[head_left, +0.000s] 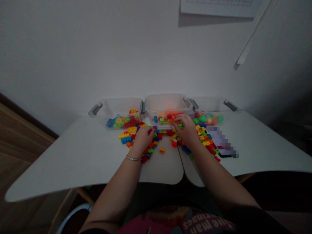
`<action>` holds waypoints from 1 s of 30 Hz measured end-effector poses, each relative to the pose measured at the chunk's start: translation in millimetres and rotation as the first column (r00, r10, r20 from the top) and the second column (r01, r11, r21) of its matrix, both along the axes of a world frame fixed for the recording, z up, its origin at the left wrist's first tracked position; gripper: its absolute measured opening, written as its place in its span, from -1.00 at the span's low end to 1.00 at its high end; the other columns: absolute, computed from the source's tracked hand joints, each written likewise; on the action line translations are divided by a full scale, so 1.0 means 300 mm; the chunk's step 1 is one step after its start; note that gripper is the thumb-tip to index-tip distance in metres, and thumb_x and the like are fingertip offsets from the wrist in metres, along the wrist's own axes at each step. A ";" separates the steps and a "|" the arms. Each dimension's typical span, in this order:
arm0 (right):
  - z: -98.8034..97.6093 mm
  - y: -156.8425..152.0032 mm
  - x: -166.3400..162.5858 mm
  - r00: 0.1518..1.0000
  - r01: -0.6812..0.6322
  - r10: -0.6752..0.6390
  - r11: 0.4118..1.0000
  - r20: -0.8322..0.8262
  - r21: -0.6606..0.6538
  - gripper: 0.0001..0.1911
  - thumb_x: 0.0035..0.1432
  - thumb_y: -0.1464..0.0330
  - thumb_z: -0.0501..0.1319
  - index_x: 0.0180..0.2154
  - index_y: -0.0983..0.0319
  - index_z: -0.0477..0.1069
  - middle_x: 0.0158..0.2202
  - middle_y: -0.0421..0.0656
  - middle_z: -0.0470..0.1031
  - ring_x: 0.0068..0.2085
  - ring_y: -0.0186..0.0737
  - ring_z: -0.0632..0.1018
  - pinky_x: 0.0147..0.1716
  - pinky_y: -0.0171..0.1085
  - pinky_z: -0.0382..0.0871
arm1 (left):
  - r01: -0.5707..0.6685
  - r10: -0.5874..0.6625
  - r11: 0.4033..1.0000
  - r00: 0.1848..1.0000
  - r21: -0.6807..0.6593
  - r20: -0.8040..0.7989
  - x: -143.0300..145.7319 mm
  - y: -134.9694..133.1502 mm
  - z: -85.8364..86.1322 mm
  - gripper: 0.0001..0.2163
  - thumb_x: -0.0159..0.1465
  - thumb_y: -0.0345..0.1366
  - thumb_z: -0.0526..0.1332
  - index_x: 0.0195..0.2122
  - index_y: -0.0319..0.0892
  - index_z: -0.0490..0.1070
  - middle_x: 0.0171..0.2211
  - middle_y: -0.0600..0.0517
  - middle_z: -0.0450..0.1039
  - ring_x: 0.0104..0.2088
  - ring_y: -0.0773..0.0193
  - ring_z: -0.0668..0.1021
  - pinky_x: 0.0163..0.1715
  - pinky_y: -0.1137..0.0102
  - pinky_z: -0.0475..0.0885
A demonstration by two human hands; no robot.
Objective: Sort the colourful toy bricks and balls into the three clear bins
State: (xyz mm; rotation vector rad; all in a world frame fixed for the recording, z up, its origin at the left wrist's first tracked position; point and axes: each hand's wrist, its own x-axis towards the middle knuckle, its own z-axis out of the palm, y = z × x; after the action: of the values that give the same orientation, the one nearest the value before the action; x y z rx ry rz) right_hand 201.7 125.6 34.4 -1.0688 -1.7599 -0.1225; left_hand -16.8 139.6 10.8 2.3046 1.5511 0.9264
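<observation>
Over bricks [126, 140] strewn across the table [87, 156], fingers were curled on the left hand [143, 137] and, by the middle box [165, 101], the right hand [188, 130]; whether anything was pinched couldn't be told!

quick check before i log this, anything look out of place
One orange brick sits by itself on the white table, apart from the other loose bricks, so it looks stray. No damage stands out.

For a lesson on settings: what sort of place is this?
Probably an indoor play corner, perhaps at home: white tables by a pale wall, scattered toy bricks and clear plastic bins.
</observation>
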 end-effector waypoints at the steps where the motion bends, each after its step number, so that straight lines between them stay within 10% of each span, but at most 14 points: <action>1: 0.018 0.014 0.015 0.999 0.029 -0.028 0.999 -0.017 0.022 -0.95 0.14 0.43 0.17 -0.35 0.17 0.40 -0.25 -0.07 0.49 -0.12 -0.07 0.49 -0.04 -0.07 0.37 | -0.003 0.003 1.000 1.000 -0.007 -0.002 0.000 0.000 0.001 -0.78 0.30 -0.30 0.10 -0.44 -0.18 0.47 -0.45 -0.01 0.49 -0.37 0.21 0.47 -0.27 0.35 0.36; 12: 0.116 0.137 0.066 0.991 0.124 -0.120 0.991 -0.066 0.059 -0.92 0.15 0.38 0.16 -0.35 0.18 0.43 -0.24 -0.07 0.51 -0.11 -0.09 0.49 -0.01 -0.08 0.36 | -0.014 0.013 0.999 1.000 -0.033 -0.010 -0.001 0.002 -0.001 -0.78 0.30 -0.28 0.09 -0.34 -0.18 0.52 -0.35 -0.05 0.54 -0.28 0.17 0.51 -0.21 0.31 0.38; 21: 0.146 0.146 0.020 0.875 0.362 -0.263 0.913 0.406 -0.189 -0.63 0.27 0.35 -0.02 -0.38 0.29 0.51 -0.29 0.04 0.58 -0.21 0.02 0.52 -0.10 -0.03 0.29 | 0.003 -0.003 1.000 1.000 -0.017 0.005 -0.001 0.002 0.000 -0.77 0.30 -0.29 0.09 -0.41 -0.18 0.49 -0.41 -0.03 0.51 -0.36 0.20 0.49 -0.27 0.32 0.36; 30: 0.114 0.149 0.024 0.877 0.321 -0.255 0.941 0.407 -0.103 -0.61 0.31 0.29 -0.05 -0.36 0.28 0.49 -0.30 0.05 0.57 -0.21 0.01 0.50 -0.07 0.00 0.24 | 0.003 -0.003 1.000 1.000 -0.022 0.001 0.000 -0.001 0.005 -0.77 0.29 -0.28 0.08 -0.41 -0.17 0.48 -0.42 -0.01 0.51 -0.34 0.20 0.49 -0.25 0.32 0.37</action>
State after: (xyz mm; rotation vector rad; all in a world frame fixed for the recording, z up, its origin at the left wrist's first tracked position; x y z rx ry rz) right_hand 209.0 170.1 68.7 -1.5118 -1.9747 -0.4036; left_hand -16.9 139.2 12.3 2.2905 1.5498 0.9043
